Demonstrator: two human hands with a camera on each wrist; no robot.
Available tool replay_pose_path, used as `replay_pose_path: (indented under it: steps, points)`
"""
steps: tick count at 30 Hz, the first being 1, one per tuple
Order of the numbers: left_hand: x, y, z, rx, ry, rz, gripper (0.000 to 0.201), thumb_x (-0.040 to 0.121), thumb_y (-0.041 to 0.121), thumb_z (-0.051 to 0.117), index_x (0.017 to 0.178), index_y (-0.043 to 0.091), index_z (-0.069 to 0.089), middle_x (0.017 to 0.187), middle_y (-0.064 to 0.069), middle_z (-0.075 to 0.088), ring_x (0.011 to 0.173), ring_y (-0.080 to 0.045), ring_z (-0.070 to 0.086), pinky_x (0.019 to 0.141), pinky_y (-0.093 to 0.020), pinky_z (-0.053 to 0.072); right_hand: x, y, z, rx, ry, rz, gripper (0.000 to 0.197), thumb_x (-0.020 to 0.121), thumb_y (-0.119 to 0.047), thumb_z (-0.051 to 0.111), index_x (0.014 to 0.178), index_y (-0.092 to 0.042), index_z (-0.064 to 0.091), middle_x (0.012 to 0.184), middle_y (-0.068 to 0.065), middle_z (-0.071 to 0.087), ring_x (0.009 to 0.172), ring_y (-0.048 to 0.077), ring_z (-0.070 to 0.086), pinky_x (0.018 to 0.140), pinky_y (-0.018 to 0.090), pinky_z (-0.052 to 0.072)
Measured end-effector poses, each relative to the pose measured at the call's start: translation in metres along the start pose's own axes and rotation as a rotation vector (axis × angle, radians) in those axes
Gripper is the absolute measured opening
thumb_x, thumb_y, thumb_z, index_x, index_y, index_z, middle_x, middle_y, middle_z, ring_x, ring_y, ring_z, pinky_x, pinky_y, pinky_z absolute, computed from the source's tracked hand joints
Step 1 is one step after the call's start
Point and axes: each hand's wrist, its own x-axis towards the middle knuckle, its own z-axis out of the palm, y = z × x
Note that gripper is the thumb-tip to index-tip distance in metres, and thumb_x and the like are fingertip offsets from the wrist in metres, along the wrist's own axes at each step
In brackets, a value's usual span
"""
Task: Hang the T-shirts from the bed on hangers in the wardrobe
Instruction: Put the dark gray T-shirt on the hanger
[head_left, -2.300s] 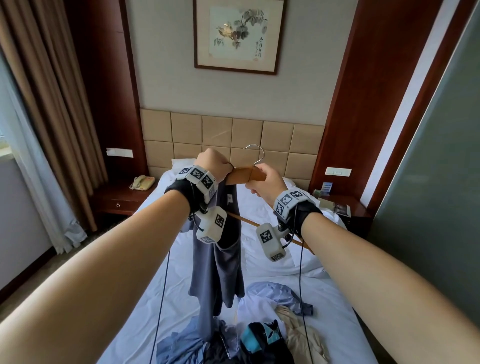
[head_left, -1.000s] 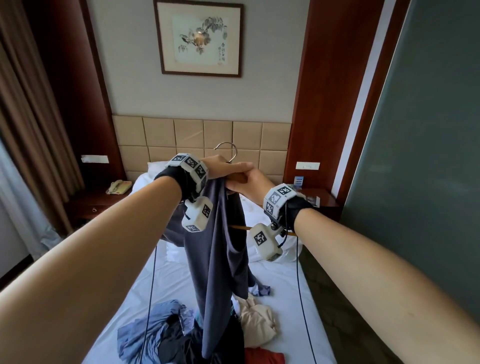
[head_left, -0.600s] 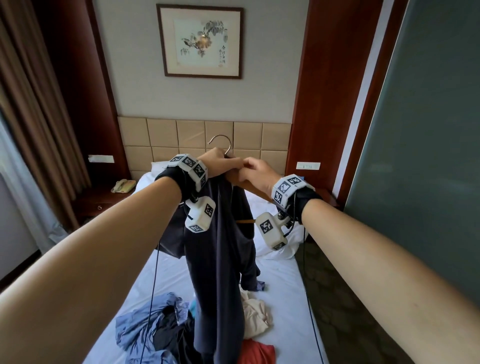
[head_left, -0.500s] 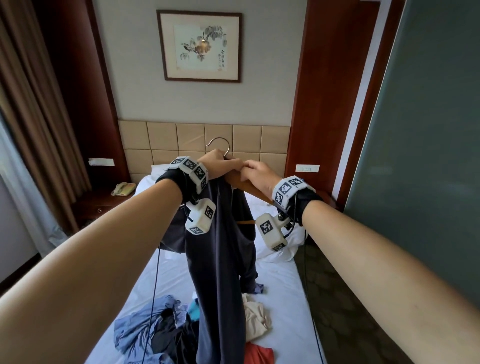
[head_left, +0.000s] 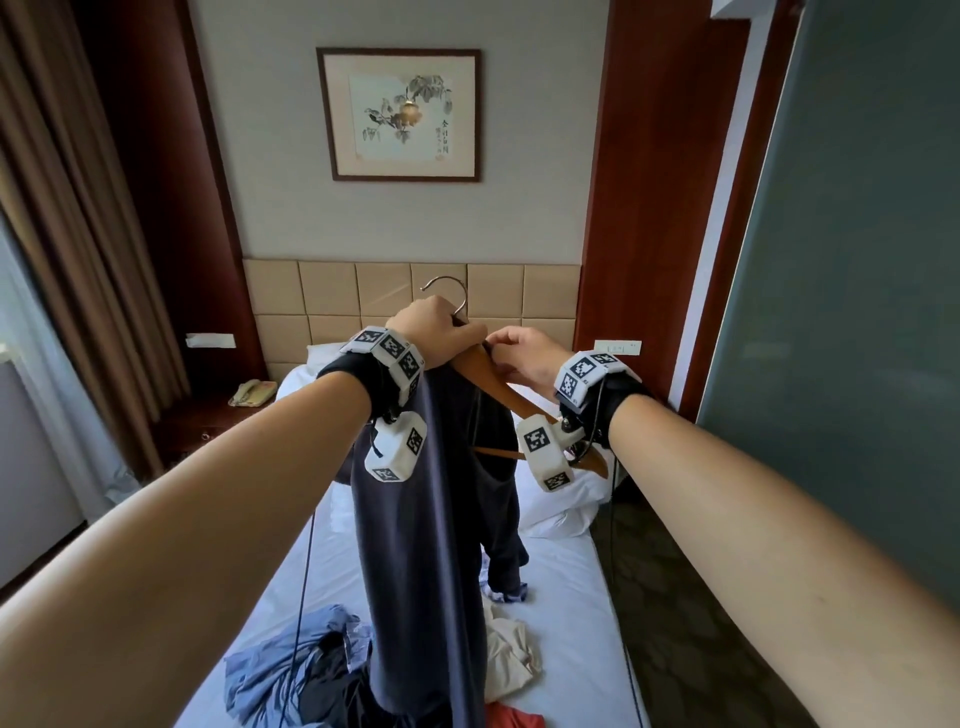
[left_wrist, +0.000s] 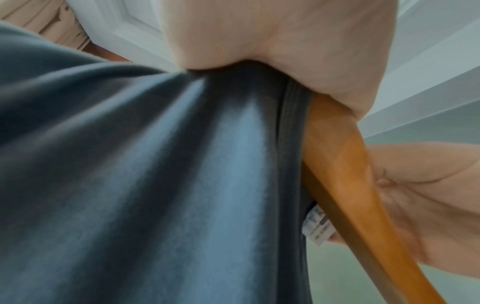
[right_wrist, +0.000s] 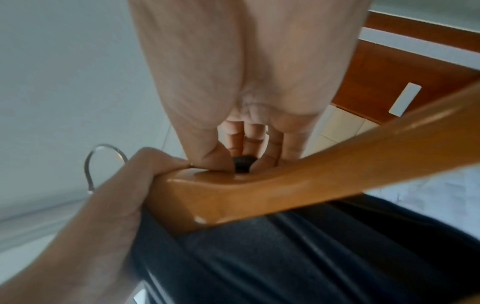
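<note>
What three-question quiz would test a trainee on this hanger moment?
1. True or false: the shirt already covers both arms of the hanger.
2. Which of the hands grips the hanger by its hook: A) left B) right C) neither?
3. Fill in: the right hand pinches dark ____ at the hanger's top.

Key: 1 false, the right arm is bare wood; 2 A; 3 fabric, seemingly the shirt's collar.
</note>
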Motion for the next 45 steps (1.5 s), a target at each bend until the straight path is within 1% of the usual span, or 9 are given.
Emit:
replay_pose_path:
  steps: [6,12,17,23,27,33,38,43,45]
  points:
    - [-0.001,0.007,0.004,0.05,0.006,0.022,0.035,0.08,0.05,0.059,0.062,0.02,0.058,0.067,0.0,0.059,0.072,-0.026,0.061,0.059,-0.027,0.041,0.001,-0.005,-0.011,-0.24,-0.004,-0.019,0.014,0.09,0.004,0.059,0.09,-0.009,0.063,0.081,0.013,0.063,0.071,0.026,0.06,0.082,0.041,0.055]
    - [0.005,0.005,0.006,0.015,0.012,0.023,0.038,0.079,0.053,0.055,0.079,0.02,0.073,0.073,-0.002,0.064,0.07,-0.023,0.061,0.057,-0.026,0.042,0.007,-0.003,-0.008,-0.512,0.016,0.007,0.024,0.099,-0.024,0.048,0.075,-0.02,0.053,0.073,0.001,0.06,0.075,0.02,0.057,0.082,0.04,0.049]
    - [0.013,0.0,0.005,-0.004,0.023,0.004,0.036,0.081,0.052,0.056,0.075,0.02,0.072,0.069,0.001,0.062,0.067,-0.021,0.059,0.057,-0.026,0.043,0.01,-0.001,-0.005,-0.478,0.036,0.045,0.025,0.1,-0.036,0.045,0.079,-0.022,0.048,0.076,0.0,0.057,0.074,0.02,0.054,0.077,0.036,0.045]
    - [0.027,-0.011,0.006,-0.026,0.053,0.003,0.037,0.079,0.051,0.056,0.064,0.019,0.064,0.063,0.001,0.058,0.064,-0.023,0.057,0.057,-0.026,0.042,0.023,0.004,-0.007,-0.227,0.058,0.116,0.017,0.056,-0.034,0.057,0.065,-0.02,0.055,0.068,0.005,0.057,0.073,0.025,0.053,0.075,0.037,0.043]
    - [0.035,-0.015,0.008,-0.022,0.062,0.012,0.04,0.079,0.053,0.056,0.072,0.016,0.069,0.067,-0.001,0.062,0.065,-0.023,0.061,0.059,-0.027,0.047,0.033,0.011,-0.013,-0.185,0.041,0.079,0.024,0.046,-0.032,0.064,0.069,-0.026,0.066,0.067,0.004,0.06,0.072,0.022,0.054,0.079,0.04,0.047]
    - [0.041,-0.027,0.003,-0.013,0.078,0.003,0.039,0.08,0.052,0.057,0.078,0.015,0.07,0.071,-0.001,0.062,0.07,-0.024,0.061,0.064,-0.029,0.049,0.033,0.006,-0.016,-0.18,-0.016,0.076,0.024,0.084,-0.001,0.063,0.099,-0.019,0.065,0.082,0.003,0.063,0.072,0.015,0.057,0.072,0.029,0.05]
    - [0.042,-0.033,-0.002,-0.049,0.09,0.007,0.035,0.084,0.047,0.058,0.06,0.022,0.054,0.064,0.0,0.055,0.064,-0.022,0.056,0.058,-0.027,0.043,0.043,0.023,-0.015,-0.585,0.234,0.013,0.028,0.087,-0.003,0.059,0.073,-0.026,0.067,0.078,-0.004,0.069,0.08,0.019,0.065,0.07,0.026,0.048]
    - [0.044,-0.039,-0.001,-0.04,0.087,0.024,0.033,0.084,0.047,0.057,0.061,0.023,0.059,0.063,0.002,0.055,0.063,-0.02,0.055,0.057,-0.027,0.044,0.044,0.03,-0.014,-0.723,0.274,0.086,0.022,0.091,-0.008,0.053,0.077,-0.013,0.07,0.068,0.006,0.06,0.071,0.026,0.057,0.055,0.026,0.039]
    - [0.045,-0.042,-0.001,-0.032,0.09,0.017,0.033,0.084,0.048,0.057,0.065,0.021,0.063,0.064,0.002,0.056,0.063,-0.02,0.056,0.059,-0.028,0.047,0.046,0.033,-0.017,-0.759,0.299,0.16,0.025,0.093,-0.013,0.053,0.072,-0.012,0.065,0.07,0.007,0.058,0.071,0.026,0.055,0.063,0.026,0.04]
